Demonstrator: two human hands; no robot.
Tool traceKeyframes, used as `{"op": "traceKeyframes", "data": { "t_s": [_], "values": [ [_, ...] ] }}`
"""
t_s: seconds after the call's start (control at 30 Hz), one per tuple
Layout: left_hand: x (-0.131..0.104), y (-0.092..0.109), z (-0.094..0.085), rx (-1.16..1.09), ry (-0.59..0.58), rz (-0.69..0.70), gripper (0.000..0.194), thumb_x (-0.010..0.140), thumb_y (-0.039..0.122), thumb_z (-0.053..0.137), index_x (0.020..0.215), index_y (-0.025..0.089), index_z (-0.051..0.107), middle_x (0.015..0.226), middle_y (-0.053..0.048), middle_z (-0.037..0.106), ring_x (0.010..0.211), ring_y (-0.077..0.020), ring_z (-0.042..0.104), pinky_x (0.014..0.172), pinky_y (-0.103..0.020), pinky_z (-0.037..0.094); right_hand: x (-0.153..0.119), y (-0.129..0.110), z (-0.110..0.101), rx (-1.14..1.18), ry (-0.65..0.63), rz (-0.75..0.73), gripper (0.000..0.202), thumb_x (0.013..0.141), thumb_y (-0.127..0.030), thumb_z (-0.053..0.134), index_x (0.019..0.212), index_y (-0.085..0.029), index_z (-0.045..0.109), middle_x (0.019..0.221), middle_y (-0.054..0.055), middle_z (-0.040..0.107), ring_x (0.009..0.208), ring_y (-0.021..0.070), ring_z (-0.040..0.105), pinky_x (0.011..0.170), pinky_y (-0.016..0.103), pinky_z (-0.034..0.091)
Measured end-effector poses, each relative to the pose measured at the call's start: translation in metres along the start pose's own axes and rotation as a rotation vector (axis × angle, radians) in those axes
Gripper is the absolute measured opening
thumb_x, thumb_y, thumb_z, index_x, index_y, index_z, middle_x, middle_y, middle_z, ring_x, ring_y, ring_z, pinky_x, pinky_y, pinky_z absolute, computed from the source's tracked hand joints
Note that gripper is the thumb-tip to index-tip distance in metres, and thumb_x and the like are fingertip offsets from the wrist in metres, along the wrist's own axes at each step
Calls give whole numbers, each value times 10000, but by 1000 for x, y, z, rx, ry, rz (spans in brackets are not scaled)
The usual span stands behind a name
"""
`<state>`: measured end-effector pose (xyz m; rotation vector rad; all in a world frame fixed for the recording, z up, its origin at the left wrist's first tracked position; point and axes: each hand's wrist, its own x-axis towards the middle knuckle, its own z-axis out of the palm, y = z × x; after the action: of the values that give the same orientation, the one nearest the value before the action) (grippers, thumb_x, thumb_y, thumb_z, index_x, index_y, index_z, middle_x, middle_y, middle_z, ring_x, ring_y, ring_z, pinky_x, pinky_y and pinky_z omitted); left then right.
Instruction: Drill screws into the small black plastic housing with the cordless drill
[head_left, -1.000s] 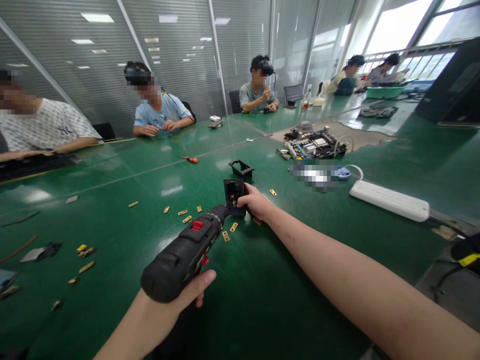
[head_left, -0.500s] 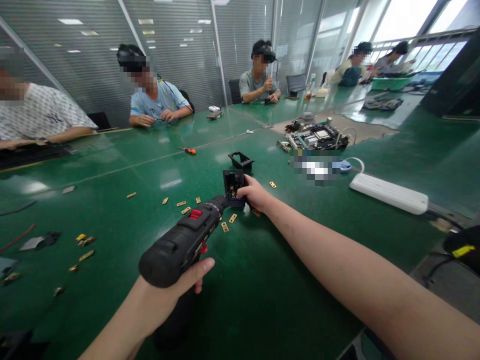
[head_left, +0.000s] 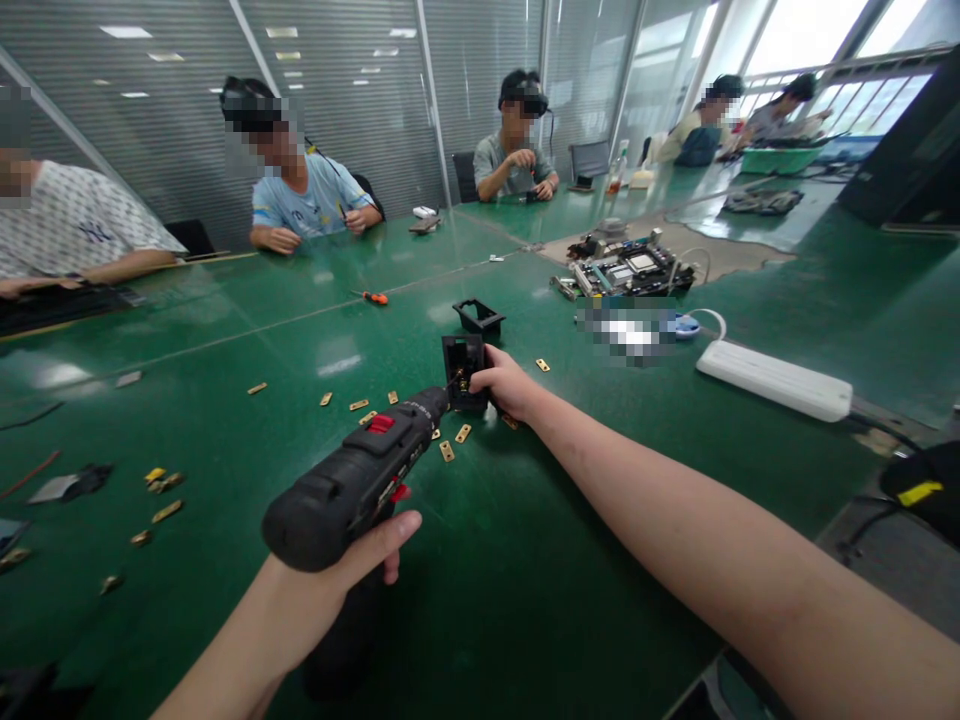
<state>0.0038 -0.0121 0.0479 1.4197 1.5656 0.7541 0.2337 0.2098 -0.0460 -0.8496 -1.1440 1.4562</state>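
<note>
My left hand (head_left: 375, 550) is wrapped round the grip of a black cordless drill (head_left: 337, 485) with red switches. The drill points away and to the right, its bit at the opening of a black plastic housing (head_left: 453, 358). Brass-coloured parts show inside that housing; whether the bit touches them I cannot tell. My right hand (head_left: 506, 385) grips the housing from its right side, thumb over the edge. Several small brass plates (head_left: 463, 433) with holes lie around it on the green table. Just behind stands a black open frame (head_left: 478, 317).
An orange-handled screwdriver (head_left: 373, 297) lies farther back. On the right are a circuit board (head_left: 630, 268) and a white power strip (head_left: 776, 380). Loose brass pieces (head_left: 166, 512) and wires lie at left. Several people sit round the table (head_left: 225, 440).
The view has shifted slightly, so most things sit a little farther left and higher. Both hands keep their hold, with the drill still at the housing. Across the table, two people's hands have moved.
</note>
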Motion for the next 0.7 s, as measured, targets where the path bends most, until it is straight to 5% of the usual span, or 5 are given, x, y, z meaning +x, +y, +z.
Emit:
{"op": "traceKeyframes", "data": {
  "t_s": [0.3, 0.43, 0.53, 0.7],
  "values": [
    [1, -1, -2, 27, -19, 43, 384, 902, 551, 818, 676, 254, 729, 595, -4, 752, 601, -229, 714, 691, -360, 616, 0, 0, -1, -11, 9, 5, 443, 499, -184, 676, 938, -225, 641, 859, -23, 677, 868, 227, 636, 729, 343, 513],
    [0, 4, 3, 9, 34, 13, 310, 856, 548, 830, 901, 245, 779, 609, 18, 744, 592, -236, 712, 663, -375, 616, 2, 2, -1, 14, 7, 11, 468, 488, -176, 678, 953, -231, 648, 856, -32, 692, 866, 233, 646, 735, 352, 534],
    [-3, 14, 8, -1, 70, -19, 451, 827, 509, 807, 1160, 213, 740, 583, 54, 723, 540, -218, 685, 623, -360, 601, 3, 4, 0, 18, 15, 12, 481, 480, -167, 678, 957, -230, 654, 837, -34, 699, 858, 236, 650, 742, 359, 544],
    [-5, 27, 13, -22, 61, -14, 513, 821, 481, 771, 1237, 196, 678, 543, 99, 685, 521, -195, 668, 579, -321, 600, 2, 5, -1, 12, 9, 6, 465, 494, -161, 689, 953, -227, 660, 821, -38, 703, 867, 234, 660, 763, 353, 540]
  ]
}}
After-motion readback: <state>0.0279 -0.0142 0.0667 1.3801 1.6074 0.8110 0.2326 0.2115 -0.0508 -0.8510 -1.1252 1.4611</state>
